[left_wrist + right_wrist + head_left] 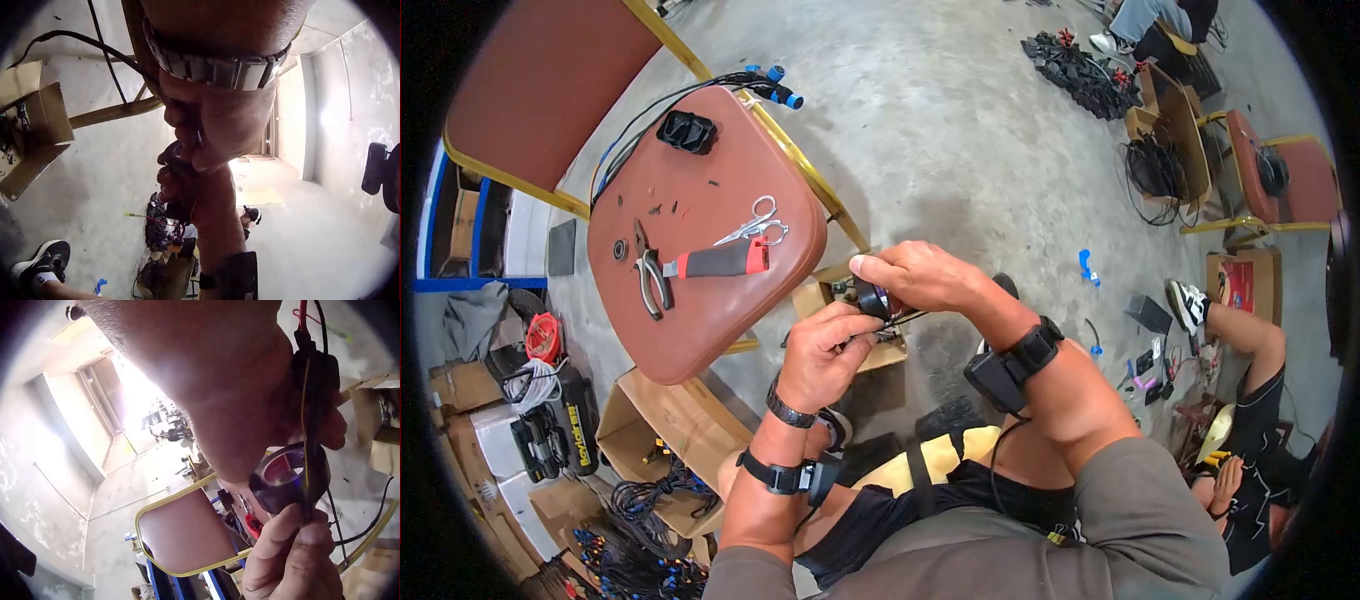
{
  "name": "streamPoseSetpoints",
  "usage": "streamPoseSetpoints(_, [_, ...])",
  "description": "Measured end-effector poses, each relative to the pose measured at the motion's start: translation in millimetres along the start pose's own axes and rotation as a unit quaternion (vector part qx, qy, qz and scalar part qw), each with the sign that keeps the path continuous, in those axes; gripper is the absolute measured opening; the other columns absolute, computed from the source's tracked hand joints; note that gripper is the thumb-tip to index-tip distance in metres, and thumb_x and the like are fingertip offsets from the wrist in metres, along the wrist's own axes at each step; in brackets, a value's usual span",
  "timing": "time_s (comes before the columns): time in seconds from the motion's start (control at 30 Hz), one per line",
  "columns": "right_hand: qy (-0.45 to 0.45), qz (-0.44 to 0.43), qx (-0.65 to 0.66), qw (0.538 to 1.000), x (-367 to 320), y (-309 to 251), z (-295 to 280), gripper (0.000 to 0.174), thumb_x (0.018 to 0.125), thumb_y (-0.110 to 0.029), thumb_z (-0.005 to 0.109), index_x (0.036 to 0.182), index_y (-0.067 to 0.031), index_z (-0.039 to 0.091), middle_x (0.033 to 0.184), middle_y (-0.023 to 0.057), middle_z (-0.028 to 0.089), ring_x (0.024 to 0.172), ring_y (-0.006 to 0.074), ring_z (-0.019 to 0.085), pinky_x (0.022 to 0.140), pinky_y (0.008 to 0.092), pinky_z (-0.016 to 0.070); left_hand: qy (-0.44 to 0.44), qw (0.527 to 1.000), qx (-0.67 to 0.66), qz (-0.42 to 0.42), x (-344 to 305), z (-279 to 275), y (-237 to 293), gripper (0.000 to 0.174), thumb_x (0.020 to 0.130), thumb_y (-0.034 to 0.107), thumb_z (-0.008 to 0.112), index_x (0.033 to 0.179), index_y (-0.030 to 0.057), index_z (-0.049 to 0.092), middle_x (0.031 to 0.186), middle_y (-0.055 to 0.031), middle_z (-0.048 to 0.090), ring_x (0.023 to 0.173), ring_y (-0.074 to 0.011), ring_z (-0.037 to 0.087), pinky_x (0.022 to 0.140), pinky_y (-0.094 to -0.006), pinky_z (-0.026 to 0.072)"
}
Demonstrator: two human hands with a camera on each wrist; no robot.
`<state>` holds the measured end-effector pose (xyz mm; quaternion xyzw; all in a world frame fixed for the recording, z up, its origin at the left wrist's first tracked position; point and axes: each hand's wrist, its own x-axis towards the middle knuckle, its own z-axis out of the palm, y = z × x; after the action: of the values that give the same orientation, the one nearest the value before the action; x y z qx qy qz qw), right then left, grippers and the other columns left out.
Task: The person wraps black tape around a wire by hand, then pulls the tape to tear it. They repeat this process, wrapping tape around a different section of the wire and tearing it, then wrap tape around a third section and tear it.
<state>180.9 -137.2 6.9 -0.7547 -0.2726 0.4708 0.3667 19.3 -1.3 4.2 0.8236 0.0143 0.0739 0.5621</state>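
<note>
In the right wrist view, the thumb and fingers of my left hand (294,556) pinch a thin dark cable just below a roll of black tape (320,470). My right hand (932,277) grips the cable's other part, with fingers curled behind a small black box (317,375) that has red and black wires (304,319) coming out of its top. A thin yellow wire (305,406) runs down along the box and past the roll. Seen from the head, my left hand (828,348) is close beside the right, with the tape roll (870,298) between them.
A chair seat (700,330) at left carries pliers (650,270), scissors (755,222), a red-and-grey utility knife (720,260) and a black tray (687,131). Below it stands a cardboard box (670,420) near bundled cables (645,510). Another person's leg (1250,335) shows at right.
</note>
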Motion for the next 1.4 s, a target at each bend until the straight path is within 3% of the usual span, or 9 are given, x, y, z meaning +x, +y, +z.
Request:
streamPoseSetpoints(0.23, [0.047,0.021,-0.119,0.992,9,13,3,0.081,0.096,-0.068,0.037,0.077,0.0029,0.072,0.080,0.0296,0.066,0.087,0.0466,0.066,0.081,0.0496,0.0512,0.023,0.998,0.054,0.007,0,8,3,0.021,0.075,-0.005,0.074,0.094,0.0016,0.071,0.079,-0.0095,0.064,0.067,-0.0222,0.062,0.060,-0.0330,0.0483])
streamPoseSetpoints(0.47, [0.042,-0.015,-0.171,0.984,6,12,5,0.083,0.096,-0.070,0.035,0.080,0.0019,0.072,0.084,0.0293,0.067,0.089,0.0463,0.066,0.080,0.0517,0.0514,0.086,0.993,0.081,0.012,0,10,1,0.014,0.078,-0.003,0.075,0.091,0.0000,0.070,0.078,-0.0104,0.064,0.069,-0.0218,0.062,0.061,-0.0310,0.0470])
streamPoseSetpoints(0.57, [0.138,-0.098,-0.166,0.971,11,19,11,0.062,0.097,-0.057,0.049,0.080,-0.0002,0.069,0.079,0.0242,0.067,0.081,0.0435,0.066,0.075,0.0498,0.0517,0.122,0.988,0.098,0.019,0,4,-5,0.011,0.080,-0.005,0.071,0.090,-0.0004,0.069,0.080,-0.0116,0.065,0.066,-0.0233,0.063,0.060,-0.0325,0.0497])
streamPoseSetpoints(0.67, [0.317,-0.355,-0.030,0.879,4,1,10,0.019,0.085,-0.018,0.070,0.075,-0.0030,0.064,0.067,0.0148,0.059,0.063,0.0339,0.061,0.061,0.0431,0.0497,0.169,0.984,0.055,-0.014,1,0,-11,0.009,0.082,-0.003,0.072,0.091,-0.0020,0.070,0.078,-0.0103,0.065,0.067,-0.0188,0.060,0.062,-0.0296,0.0477])
streamPoseSetpoints(0.9, [0.114,-0.323,-0.081,0.936,-26,5,28,0.028,0.086,-0.022,0.067,0.068,-0.0015,0.059,0.071,0.0153,0.063,0.067,0.0342,0.065,0.059,0.0456,0.0498,0.235,0.969,-0.032,-0.066,0,-3,-16,0.008,0.083,0.001,0.075,0.089,-0.0028,0.072,0.080,-0.0054,0.066,0.072,-0.0123,0.057,0.067,-0.0266,0.0463])
streamPoseSetpoints(1.03, [0.113,-0.161,-0.204,0.959,-27,11,29,0.031,0.086,-0.032,0.066,0.091,-0.0011,0.060,0.085,0.0205,0.066,0.084,0.0411,0.066,0.075,0.0508,0.0528,0.222,0.971,-0.054,-0.066,-1,-3,-16,0.009,0.085,-0.002,0.073,0.094,-0.0030,0.072,0.086,-0.0024,0.065,0.075,-0.0079,0.055,0.068,-0.0224,0.0441])
streamPoseSetpoints(1.07, [0.090,-0.126,-0.206,0.966,-27,8,25,0.049,0.086,-0.036,0.066,0.120,-0.0014,0.057,0.109,0.0260,0.064,0.105,0.0440,0.062,0.090,0.0504,0.0508,0.218,0.973,-0.052,-0.050,-1,-2,-15,0.010,0.085,-0.002,0.072,0.095,-0.0029,0.072,0.086,-0.0020,0.065,0.074,-0.0076,0.054,0.067,-0.0221,0.0435])
streamPoseSetpoints(1.17, [0.082,-0.175,-0.131,0.972,-23,10,28,0.070,0.088,-0.040,0.065,0.143,-0.0032,0.043,0.131,0.0290,0.055,0.124,0.0429,0.054,0.103,0.0485,0.0453,0.218,0.969,-0.103,-0.058,-2,-2,-21,0.012,0.084,-0.003,0.073,0.096,-0.0026,0.072,0.086,-0.0010,0.065,0.070,-0.0061,0.053,0.062,-0.0211,0.0414])
streamPoseSetpoints(1.4, [0.043,-0.271,0.057,0.960,-3,19,42,0.079,0.088,-0.040,0.070,0.149,-0.0031,0.037,0.145,0.0286,0.045,0.137,0.0385,0.044,0.112,0.0441,0.0379,0.193,0.941,-0.231,-0.155,-5,-13,-12,0.015,0.084,-0.001,0.073,0.099,-0.0024,0.073,0.084,0.0004,0.064,0.071,-0.0055,0.053,0.064,-0.0207,0.0412])
